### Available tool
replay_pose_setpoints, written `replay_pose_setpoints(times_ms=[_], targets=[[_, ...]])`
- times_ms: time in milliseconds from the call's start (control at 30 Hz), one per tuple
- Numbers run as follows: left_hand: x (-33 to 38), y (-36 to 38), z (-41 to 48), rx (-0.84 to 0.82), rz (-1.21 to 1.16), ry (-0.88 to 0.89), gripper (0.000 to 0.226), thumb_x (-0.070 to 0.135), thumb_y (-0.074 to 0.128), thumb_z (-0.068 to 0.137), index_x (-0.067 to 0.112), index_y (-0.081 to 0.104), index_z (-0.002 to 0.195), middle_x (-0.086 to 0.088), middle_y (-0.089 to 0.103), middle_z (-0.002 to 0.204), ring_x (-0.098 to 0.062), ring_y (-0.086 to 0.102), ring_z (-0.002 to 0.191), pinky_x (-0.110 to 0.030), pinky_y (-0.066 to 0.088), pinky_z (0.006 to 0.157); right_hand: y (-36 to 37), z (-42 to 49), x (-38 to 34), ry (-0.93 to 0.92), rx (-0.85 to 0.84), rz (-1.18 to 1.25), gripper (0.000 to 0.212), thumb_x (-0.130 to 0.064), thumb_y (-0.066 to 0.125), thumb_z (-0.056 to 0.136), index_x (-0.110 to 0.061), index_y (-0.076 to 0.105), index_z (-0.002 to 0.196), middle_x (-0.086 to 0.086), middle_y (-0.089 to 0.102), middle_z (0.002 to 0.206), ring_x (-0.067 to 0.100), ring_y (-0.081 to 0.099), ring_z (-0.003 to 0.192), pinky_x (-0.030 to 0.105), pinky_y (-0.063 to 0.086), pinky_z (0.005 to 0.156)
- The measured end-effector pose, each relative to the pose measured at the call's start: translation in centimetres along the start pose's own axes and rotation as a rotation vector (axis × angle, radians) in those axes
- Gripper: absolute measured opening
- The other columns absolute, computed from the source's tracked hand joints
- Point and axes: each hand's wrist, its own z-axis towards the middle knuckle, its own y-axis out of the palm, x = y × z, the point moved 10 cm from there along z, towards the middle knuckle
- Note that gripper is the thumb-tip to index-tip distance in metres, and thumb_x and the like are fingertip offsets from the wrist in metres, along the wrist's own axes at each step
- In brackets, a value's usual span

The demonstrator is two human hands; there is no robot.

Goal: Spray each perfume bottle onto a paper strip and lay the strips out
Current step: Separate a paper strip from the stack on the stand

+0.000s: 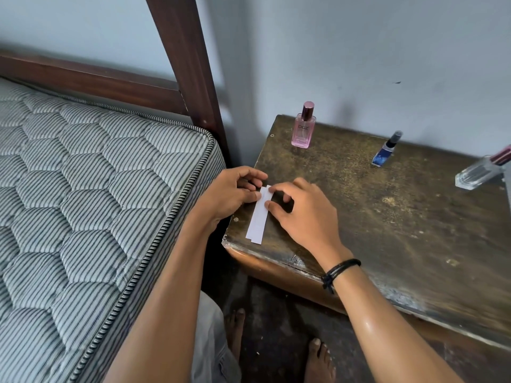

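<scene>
From the head camera we see a small stack of white paper strips (258, 215) lying flat near the corner of the worn, dark-brown wooden side table (387, 230) that sits closest to the striped quilted mattress (83, 189). Our left hand (231, 193) pinches the far end of the stack between thumb and fingertips, while our right hand (301, 214) arches over it, its forefinger and thumb touching the stack's right edge, apparently trying to peel one strip free. Neither hand holds a bottle.

Taking the stack as our landmark, the pink rectangular glass perfume bottle with a dark rose cap (303, 127) stands upright well beyond it by the wall. The small blue spray bottle with a black nozzle (385, 150) stands farther right of that, and the clear glass bottle (482, 172) sits at the far right, cut by the frame edge. No strip is laid out yet, so we judge the task barely begun.

The risks, as we judge them: the strips overlap closely, so we may lift two at once and lose count against three bottles. The stack's near end reaches close to the table's front edge, so a careless slide could tip strips onto the floor. A hasty pull might also crease the thin paper.
</scene>
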Motion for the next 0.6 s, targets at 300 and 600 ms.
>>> replay_pose_setpoints(times_ms=[300, 600], targets=[[0.39, 0.35, 0.31, -0.052, 0.075, 0.038, 0.044, -0.010, 0.075, 0.079, 0.012, 0.070, 0.117, -0.001, 0.062, 0.099, -0.006, 0.054, 0.082, -0.012, 0.050, 0.079, 0.04, 0.11, -0.08, -0.001, 0.022, -0.012, 0.022, -0.050, 0.069, 0.091, -0.043, 0.070, 0.111, -0.015, 0.053, 0.091, 0.008, 0.049, 0.088, 0.022, 0.032, 0.054], [1.00, 0.65, 0.52, -0.064, 0.153, 0.046, 0.043, -0.008, 0.075, 0.078, 0.018, 0.071, 0.112, 0.000, 0.060, 0.095, -0.007, 0.054, 0.078, -0.010, 0.049, 0.073, -0.77, 0.20, 0.67, 0.061, 0.089, 0.329, 0.005, -0.029, 0.075, 0.092, -0.029, 0.076, 0.097, -0.014, 0.063, 0.092, 0.007, 0.061, 0.078, 0.028, 0.051, 0.064]])
